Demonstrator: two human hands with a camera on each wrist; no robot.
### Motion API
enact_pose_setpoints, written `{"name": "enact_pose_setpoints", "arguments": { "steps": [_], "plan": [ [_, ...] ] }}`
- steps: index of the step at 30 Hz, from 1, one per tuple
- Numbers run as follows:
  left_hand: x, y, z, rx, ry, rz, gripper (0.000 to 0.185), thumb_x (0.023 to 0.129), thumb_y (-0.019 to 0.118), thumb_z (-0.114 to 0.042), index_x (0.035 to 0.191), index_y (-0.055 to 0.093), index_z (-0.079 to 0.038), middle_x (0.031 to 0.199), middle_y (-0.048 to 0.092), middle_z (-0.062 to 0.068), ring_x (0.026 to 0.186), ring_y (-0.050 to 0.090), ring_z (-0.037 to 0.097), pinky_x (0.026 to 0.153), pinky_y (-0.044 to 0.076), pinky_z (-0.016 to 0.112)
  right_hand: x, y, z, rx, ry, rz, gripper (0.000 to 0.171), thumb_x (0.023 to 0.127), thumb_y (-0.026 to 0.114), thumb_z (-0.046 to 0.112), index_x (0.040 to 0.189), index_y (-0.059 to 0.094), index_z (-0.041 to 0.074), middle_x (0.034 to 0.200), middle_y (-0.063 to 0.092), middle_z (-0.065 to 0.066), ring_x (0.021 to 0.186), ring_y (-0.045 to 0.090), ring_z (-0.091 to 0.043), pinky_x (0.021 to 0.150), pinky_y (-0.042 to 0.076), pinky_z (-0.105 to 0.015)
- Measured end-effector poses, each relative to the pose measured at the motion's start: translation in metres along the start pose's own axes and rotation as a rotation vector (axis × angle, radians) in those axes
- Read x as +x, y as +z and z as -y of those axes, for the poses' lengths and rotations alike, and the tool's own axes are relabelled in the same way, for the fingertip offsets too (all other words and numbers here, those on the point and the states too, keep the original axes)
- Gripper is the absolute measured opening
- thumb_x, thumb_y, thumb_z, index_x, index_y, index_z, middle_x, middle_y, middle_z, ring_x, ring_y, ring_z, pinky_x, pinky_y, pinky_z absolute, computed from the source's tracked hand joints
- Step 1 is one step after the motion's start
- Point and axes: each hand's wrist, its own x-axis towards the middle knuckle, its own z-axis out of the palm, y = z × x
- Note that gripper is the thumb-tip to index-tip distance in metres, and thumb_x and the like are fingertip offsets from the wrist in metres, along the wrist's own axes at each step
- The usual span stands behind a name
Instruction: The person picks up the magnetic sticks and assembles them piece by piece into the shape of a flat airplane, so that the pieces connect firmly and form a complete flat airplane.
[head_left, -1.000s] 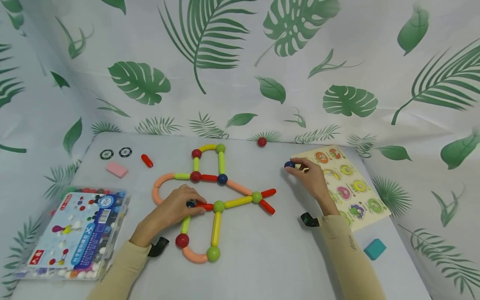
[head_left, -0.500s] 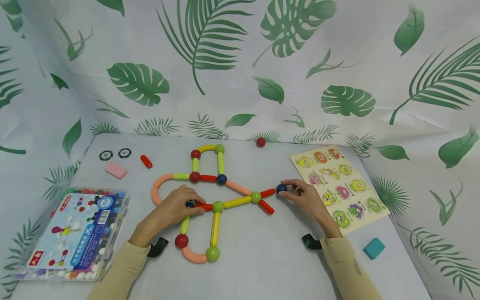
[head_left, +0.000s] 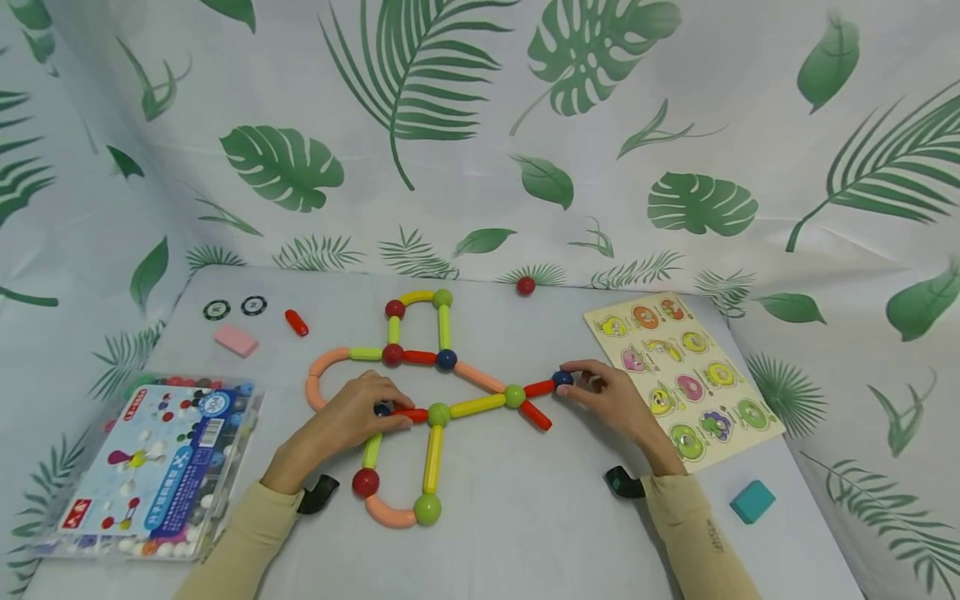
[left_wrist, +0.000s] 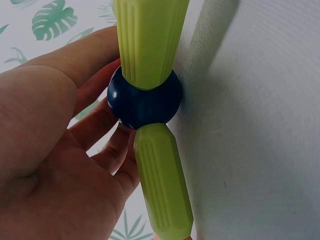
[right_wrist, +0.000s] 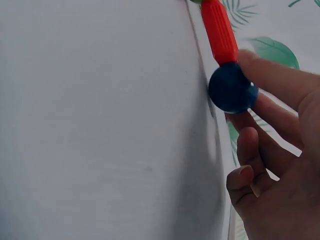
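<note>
A figure of coloured magnetic rods and balls lies on the table. My right hand [head_left: 613, 402] pinches a dark blue ball [head_left: 562, 380] between thumb and fingers, against the end of a red rod [head_left: 539, 388]. That rod and a second red rod [head_left: 536, 415] fan out from a green ball [head_left: 513, 396]. In the right wrist view the blue ball [right_wrist: 231, 90] meets the red rod [right_wrist: 220, 32]. At the figure's left, my left hand [head_left: 351, 415] holds another blue ball [left_wrist: 145, 100], partly hidden in the head view, where two light green rods [left_wrist: 162, 180] join; its fingertips lie along a red rod [head_left: 414, 415].
At left sits a clear case [head_left: 150, 467] of parts with a printed sheet. A pink block [head_left: 236, 341], two round chips [head_left: 253, 306] and a loose red rod [head_left: 296, 322] lie behind it. A red ball [head_left: 526, 286], fruit board [head_left: 682, 375] and teal block [head_left: 752, 502] are farther right.
My right hand has carried the blue ball from beside the fruit board toward me and slightly left, onto the end of the upper red rod. My left hand has stayed in place.
</note>
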Motion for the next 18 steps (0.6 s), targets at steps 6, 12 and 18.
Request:
{"name": "enact_pose_setpoints", "arguments": {
  "steps": [6,12,18],
  "plan": [
    [0.0,0.0,0.0,0.005,0.0,-0.001,0.023,0.086,0.082,-0.027,0.107,0.079,-0.019,0.097,0.073,-0.011,0.096,0.057,0.013,0.084,0.049,0.031,0.021,-0.011,0.009,0.015,-0.027,-0.032,0.04,0.093,0.073,0.044,0.124,0.07,0.02,0.102,0.058,-0.005,0.085,0.051,-0.024,0.062,0.039,-0.027],
    [0.002,0.001,0.001,0.009,-0.027,0.011,0.023,0.085,0.082,-0.028,0.107,0.079,-0.02,0.098,0.073,-0.012,0.098,0.056,0.011,0.084,0.049,0.03,0.071,-0.024,0.024,0.009,-0.055,-0.094,0.043,0.094,0.071,0.044,0.126,0.07,0.014,0.109,0.066,-0.004,0.095,0.054,-0.02,0.077,0.043,-0.024],
    [0.001,-0.001,0.002,0.01,-0.018,0.014,0.023,0.086,0.082,-0.028,0.107,0.08,-0.02,0.097,0.073,-0.01,0.096,0.056,0.011,0.083,0.049,0.029,0.127,-0.03,0.04,0.032,-0.041,-0.096,0.043,0.094,0.073,0.041,0.124,0.07,0.01,0.12,0.068,-0.005,0.102,0.053,-0.02,0.082,0.043,-0.029]
  ]
}}
